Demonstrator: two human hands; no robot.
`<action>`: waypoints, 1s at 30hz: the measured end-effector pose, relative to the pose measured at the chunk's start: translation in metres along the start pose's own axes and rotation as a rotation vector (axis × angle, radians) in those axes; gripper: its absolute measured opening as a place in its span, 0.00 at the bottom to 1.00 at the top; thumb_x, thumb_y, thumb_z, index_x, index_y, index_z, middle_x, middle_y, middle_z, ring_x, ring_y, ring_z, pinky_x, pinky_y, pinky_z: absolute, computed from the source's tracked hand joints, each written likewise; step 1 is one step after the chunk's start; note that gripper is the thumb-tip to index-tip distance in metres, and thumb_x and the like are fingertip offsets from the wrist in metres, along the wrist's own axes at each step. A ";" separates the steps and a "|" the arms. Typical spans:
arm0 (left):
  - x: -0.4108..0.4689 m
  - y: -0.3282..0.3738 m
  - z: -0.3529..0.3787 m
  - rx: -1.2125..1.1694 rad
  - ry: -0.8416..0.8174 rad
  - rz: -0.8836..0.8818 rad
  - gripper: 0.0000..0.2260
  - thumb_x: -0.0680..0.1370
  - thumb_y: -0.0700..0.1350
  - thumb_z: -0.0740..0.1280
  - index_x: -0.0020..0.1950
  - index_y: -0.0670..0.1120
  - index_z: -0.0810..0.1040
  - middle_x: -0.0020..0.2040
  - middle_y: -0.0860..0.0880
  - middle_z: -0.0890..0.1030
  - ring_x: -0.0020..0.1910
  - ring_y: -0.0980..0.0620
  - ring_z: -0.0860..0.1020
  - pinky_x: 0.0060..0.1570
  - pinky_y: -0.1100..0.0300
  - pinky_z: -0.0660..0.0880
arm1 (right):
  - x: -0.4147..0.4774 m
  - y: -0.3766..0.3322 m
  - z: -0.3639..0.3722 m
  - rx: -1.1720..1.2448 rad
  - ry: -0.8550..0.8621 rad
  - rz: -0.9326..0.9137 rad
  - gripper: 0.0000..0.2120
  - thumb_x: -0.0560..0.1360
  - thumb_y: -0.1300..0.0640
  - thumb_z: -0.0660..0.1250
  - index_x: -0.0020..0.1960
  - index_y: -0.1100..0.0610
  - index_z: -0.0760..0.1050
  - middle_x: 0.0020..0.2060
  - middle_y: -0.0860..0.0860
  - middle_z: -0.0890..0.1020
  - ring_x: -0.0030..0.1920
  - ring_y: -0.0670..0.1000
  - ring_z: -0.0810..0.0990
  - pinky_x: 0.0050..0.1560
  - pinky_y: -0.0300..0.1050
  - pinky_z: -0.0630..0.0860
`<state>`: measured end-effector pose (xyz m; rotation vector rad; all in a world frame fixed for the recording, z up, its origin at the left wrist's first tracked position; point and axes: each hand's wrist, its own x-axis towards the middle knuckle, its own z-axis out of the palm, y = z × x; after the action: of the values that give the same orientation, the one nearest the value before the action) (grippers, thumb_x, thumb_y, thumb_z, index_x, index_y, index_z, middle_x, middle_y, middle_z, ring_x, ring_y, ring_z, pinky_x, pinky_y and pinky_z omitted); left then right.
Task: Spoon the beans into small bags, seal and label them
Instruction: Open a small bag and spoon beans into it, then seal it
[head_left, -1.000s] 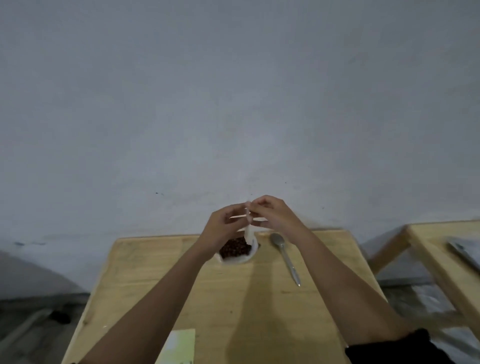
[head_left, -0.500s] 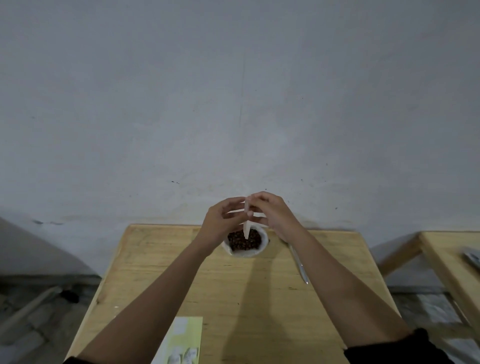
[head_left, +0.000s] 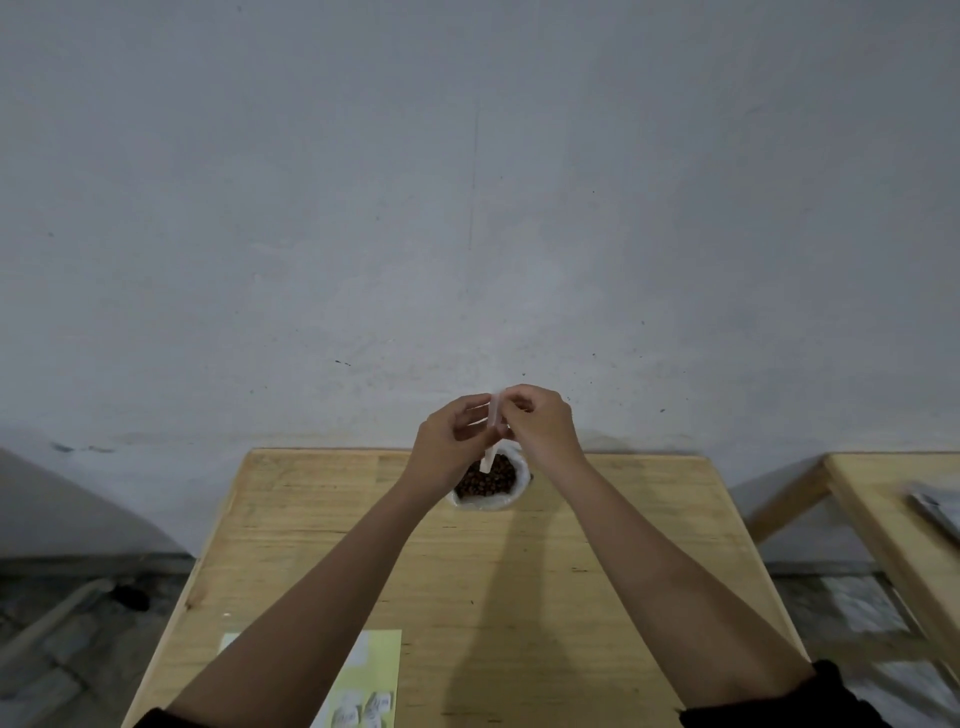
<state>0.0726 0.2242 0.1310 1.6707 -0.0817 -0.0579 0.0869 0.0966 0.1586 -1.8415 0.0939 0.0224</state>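
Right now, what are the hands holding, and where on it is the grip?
The left hand and the right hand both pinch a thin pale strip, probably a small bag edge-on, at its upper part; its lower end hangs free over the beans.

The left hand (head_left: 449, 441) and right hand (head_left: 543, 428), pinching a thin translucent plastic strip (head_left: 488, 458), are lifting clear of the open white bag of brown beans (head_left: 491, 483), baring more of it. The pale-green label sheet (head_left: 376, 670) is coming further into view; the metal spoon is slipping behind the right forearm (head_left: 649, 561).
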 end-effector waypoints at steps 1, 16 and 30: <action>-0.001 -0.001 0.001 0.021 -0.002 0.025 0.16 0.74 0.44 0.72 0.61 0.48 0.77 0.56 0.50 0.82 0.51 0.58 0.81 0.51 0.63 0.77 | 0.000 0.001 0.000 -0.034 0.012 -0.010 0.07 0.74 0.64 0.65 0.41 0.59 0.80 0.31 0.48 0.81 0.30 0.39 0.79 0.39 0.33 0.79; 0.003 -0.003 0.006 0.403 0.061 0.149 0.11 0.77 0.33 0.62 0.55 0.38 0.80 0.31 0.53 0.78 0.27 0.63 0.73 0.30 0.69 0.69 | -0.003 -0.005 -0.006 0.086 -0.041 0.139 0.05 0.69 0.70 0.70 0.44 0.64 0.80 0.41 0.61 0.83 0.40 0.53 0.84 0.42 0.38 0.82; 0.009 0.018 -0.002 0.580 -0.066 0.320 0.11 0.76 0.32 0.63 0.56 0.37 0.79 0.27 0.53 0.73 0.26 0.63 0.72 0.29 0.71 0.66 | 0.001 -0.014 -0.020 -0.083 -0.061 0.093 0.06 0.71 0.73 0.66 0.43 0.65 0.80 0.28 0.55 0.78 0.33 0.51 0.81 0.44 0.43 0.82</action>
<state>0.0810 0.2240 0.1488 2.2123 -0.4491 0.1678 0.0885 0.0815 0.1777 -1.9166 0.1375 0.1493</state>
